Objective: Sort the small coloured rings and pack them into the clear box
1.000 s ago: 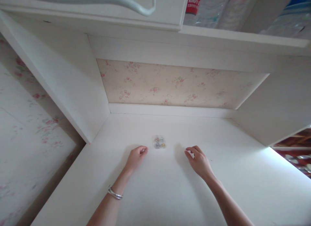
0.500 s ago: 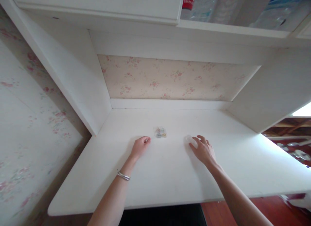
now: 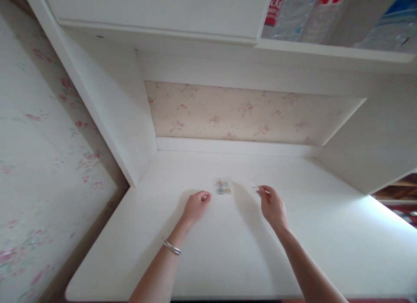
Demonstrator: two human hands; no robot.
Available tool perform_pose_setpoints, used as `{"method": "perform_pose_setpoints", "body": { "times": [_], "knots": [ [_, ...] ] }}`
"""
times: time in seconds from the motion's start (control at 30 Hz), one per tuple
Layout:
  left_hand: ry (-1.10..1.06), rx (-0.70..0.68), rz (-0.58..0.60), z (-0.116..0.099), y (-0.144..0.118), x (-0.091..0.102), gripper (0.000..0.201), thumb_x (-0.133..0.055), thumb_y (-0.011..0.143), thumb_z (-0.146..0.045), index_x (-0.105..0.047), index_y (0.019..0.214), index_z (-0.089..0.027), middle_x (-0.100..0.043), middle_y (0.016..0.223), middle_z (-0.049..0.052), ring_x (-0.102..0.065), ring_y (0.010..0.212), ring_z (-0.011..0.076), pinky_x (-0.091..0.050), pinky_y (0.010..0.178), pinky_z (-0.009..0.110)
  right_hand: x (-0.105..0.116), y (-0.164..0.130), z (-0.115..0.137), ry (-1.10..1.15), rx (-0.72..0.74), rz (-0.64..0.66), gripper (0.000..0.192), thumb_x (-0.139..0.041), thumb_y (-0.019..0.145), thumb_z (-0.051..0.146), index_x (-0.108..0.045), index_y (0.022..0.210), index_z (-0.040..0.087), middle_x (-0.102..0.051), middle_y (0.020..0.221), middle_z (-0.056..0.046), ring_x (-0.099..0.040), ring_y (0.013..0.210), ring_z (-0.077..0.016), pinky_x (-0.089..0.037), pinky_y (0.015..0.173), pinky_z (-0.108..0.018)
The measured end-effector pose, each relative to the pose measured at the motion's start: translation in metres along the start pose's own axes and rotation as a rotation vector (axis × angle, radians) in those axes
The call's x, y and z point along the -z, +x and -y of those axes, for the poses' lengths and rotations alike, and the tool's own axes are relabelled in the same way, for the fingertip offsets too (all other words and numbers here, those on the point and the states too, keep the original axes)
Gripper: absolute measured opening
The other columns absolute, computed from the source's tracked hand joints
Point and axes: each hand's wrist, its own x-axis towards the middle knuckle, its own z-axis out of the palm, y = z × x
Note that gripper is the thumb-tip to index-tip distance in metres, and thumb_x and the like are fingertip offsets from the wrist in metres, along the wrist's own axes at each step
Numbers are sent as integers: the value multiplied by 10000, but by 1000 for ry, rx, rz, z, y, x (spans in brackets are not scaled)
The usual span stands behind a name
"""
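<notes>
Your left hand [image 3: 196,204] rests on the white desk [image 3: 228,251] just left of centre in the frame, fingers curled loosely into the palm; whether anything sits inside that curl is not visible. A silver bracelet [image 3: 172,247] circles the left wrist, and the forearm runs down to the bottom edge, where it is cut off.

Your right hand [image 3: 273,206] sits right of centre, wrist raised, thumb and forefinger pinched together at their tips on a small clear piece [image 3: 254,186]. That piece is pale against the white surface and too small to identify; it looks like a thin transparent lid or wrapper, nothing firmer than that.

The small clear plastic box [image 3: 223,186] lies flat on the desk between your two hands, slightly above them in the frame, just beside the left hand's knuckles and a little further from the right fingertips. Neither hand touches it. Coloured bits show inside, yellow and blue, too blurred to name.

Along the upper right, water bottles [image 3: 295,11] on the shelf are cropped by the top edge.
</notes>
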Motion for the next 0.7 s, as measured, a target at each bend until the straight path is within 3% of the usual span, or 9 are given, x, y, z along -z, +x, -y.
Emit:
{"method": "perform_pose_setpoints", "body": {
  "times": [0.17, 0.3, 0.5, 0.63, 0.7],
  "knots": [
    [12, 7, 16, -3, -1, 1, 352, -439, 833, -436, -681, 911, -192, -647, 702, 7, -549, 615, 134, -394, 574, 228, -47, 12, 25, 665, -223, -14, 423, -593, 754, 517, -570, 1022, 189, -663, 969, -60, -649, 780, -170, -506, 765, -333],
    [50, -13, -2, -5, -1, 2, 328, -483, 816, -442, -671, 917, -193, -613, 711, 8, -526, 625, 137, -394, 589, 238, -69, 16, 23, 897, -310, -15, 479, -702, 676, 459, -584, 1064, 205, -663, 982, -39, -639, 785, -149, -523, 780, -326],
    [125, -28, -28, -8, 0, -5, 429, -600, 734, -465, -594, 1094, -232, -570, 1065, 44, -580, 826, 159, -446, 720, 252, -74, 17, 7, 1117, -460, 95, 423, -763, 625, 403, -651, 996, 232, -651, 940, -1, -627, 754, -129, -543, 784, -303],
    [182, 4, -37, -18, 9, -26, 637, -634, 707, -471, -442, 1279, -265, -464, 1267, 66, -616, 824, 152, -467, 747, 261, -70, 16, 7, 1207, -507, 155, 409, -787, 606, 326, -658, 985, 240, -650, 829, 22, -635, 764, -134, -549, 786, -292],
    [204, -6, -51, -24, 16, -38, 685, -620, 729, -457, -369, 1338, -268, -420, 1337, 76, -608, 938, 183, -465, 809, 277, -69, 16, 8, 1237, -528, 173, 392, -784, 612, 295, -655, 976, 233, -651, 805, 22, -643, 784, -146, -550, 785, -298]
  ]
}}
